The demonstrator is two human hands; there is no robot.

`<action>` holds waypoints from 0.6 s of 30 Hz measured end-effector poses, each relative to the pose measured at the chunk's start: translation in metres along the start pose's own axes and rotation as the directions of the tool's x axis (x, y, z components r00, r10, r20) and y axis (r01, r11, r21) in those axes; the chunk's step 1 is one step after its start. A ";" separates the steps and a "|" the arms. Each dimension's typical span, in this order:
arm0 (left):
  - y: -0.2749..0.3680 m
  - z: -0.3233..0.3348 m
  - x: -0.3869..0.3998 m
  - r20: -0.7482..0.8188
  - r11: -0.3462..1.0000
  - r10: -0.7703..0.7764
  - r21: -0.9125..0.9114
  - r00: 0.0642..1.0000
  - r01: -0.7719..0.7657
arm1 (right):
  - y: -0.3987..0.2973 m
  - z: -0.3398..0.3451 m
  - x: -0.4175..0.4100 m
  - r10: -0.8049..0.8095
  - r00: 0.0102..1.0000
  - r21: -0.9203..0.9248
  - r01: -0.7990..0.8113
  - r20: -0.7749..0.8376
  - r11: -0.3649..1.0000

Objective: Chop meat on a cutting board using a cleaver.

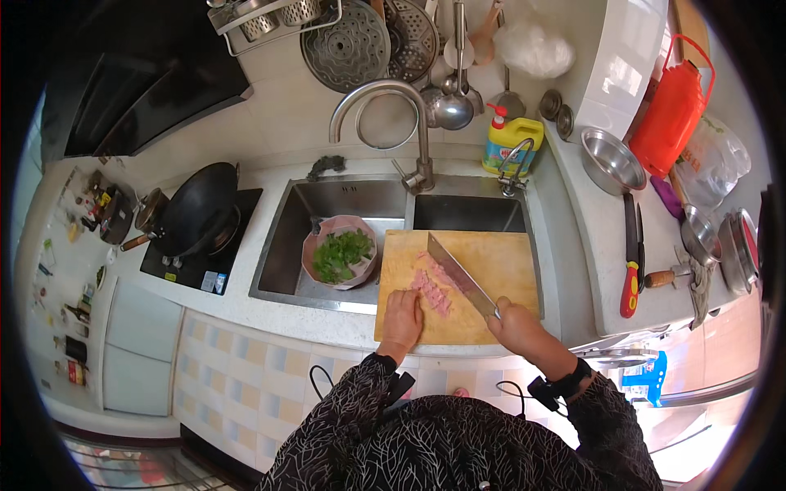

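Note:
My right hand [517, 325] grips the handle of a cleaver [462, 274], whose broad blade slants up and left over the wooden cutting board [500, 264]. Chopped pink meat [431, 293] lies in a loose strip left of the blade, and a little more shows along the blade's edge. On the board's left side rests my left hand [402, 319], fingers together and bent, close beside the meat; whether anything is under its fingertips is hidden. The board lies across the right part of the double sink, covering its front.
Leafy greens [342, 255] fill a pink bowl [308, 270] in the left sink basin [288, 270]. Behind stand a faucet [422, 141] and a yellow detergent jug [513, 144]. A wok [199, 208] sits on the stove at left. Knives [631, 245] and a steel bowl [613, 161] occupy the right counter.

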State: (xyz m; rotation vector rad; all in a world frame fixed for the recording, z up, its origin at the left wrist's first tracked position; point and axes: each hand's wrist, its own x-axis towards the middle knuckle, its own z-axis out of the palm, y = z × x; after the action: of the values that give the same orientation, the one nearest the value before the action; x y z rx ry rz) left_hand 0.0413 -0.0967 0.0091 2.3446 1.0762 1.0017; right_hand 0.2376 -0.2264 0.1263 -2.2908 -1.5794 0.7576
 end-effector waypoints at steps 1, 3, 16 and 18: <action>0.001 0.002 -0.003 0.002 1.000 0.001 -0.001 1.000 -0.001 | 0.001 0.006 0.000 0.003 1.000 0.001 -0.003 0.000 1.000; -0.002 0.004 -0.006 0.005 1.000 -0.012 0.014 1.000 0.011 | 0.004 0.024 0.004 0.000 0.999 0.004 0.000 0.045 1.000; -0.001 0.004 -0.003 -0.011 1.000 0.019 -0.002 1.000 -0.019 | -0.007 0.018 0.013 0.037 0.999 0.056 -0.035 -0.028 0.998; -0.001 0.005 -0.005 -0.010 1.000 -0.005 -0.003 1.000 0.005 | 0.006 0.025 0.015 0.046 0.999 0.009 -0.046 -0.008 0.999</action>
State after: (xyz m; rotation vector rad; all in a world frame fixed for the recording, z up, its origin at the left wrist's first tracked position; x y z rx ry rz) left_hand 0.0424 -0.0998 0.0027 2.3358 1.0836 1.0127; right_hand 0.2328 -0.2172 0.0982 -2.3288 -1.5214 0.7633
